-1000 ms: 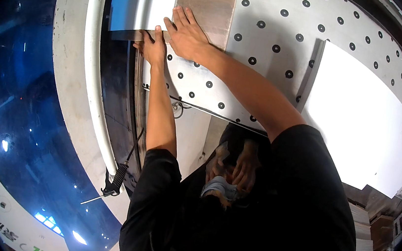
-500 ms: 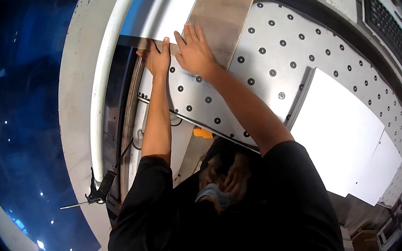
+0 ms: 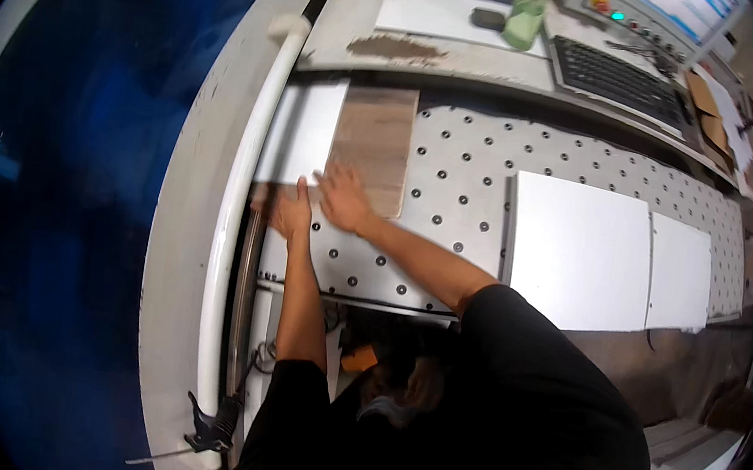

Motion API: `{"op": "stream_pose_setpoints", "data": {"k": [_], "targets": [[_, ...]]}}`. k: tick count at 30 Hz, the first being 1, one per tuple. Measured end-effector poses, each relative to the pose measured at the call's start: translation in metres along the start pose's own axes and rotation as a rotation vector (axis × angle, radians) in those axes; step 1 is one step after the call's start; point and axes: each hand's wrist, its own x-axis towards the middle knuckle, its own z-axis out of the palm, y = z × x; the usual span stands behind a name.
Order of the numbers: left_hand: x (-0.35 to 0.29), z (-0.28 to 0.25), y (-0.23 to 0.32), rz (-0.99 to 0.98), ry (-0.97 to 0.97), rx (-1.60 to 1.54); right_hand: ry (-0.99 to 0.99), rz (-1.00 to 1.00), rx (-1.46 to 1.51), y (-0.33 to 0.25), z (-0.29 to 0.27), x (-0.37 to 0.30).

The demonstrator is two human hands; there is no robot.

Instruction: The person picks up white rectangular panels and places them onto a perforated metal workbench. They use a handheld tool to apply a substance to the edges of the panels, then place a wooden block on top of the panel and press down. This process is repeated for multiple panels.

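A white panel lies on the left end of the studded metal table, with a brown wood-grain board showing to its right and along its near edge. My left hand is at the near edge of these boards, thumb pointing away from me and fingers reaching left. Its fingertips are blurred. My right hand rests palm down, fingers spread, over the seam between the white panel and the wood-grain surface. Neither hand is wrapped round anything.
White panels lie stacked on the right of the table. A white tube-shaped rail runs along the left, with a black air blow gun at its near end. Beyond stand a keyboard, a green bottle and a control screen.
My view has swung, so the boards and both hands sit lower in the picture and the far shelf shows. The hands keep nearly the same place on the boards.
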Motion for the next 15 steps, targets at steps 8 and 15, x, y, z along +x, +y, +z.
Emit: {"op": "stream_pose_setpoints", "data": {"k": [8,15], "targets": [[0.012,0.017,-0.049,0.01,-0.003,-0.01,0.531,-0.721,0.788,-0.21,-0.096,-0.087],[-0.086,-0.006,-0.049,0.355,0.138,0.174,-0.112,-1.142,0.917,-0.306,-0.126,-0.145]]}}
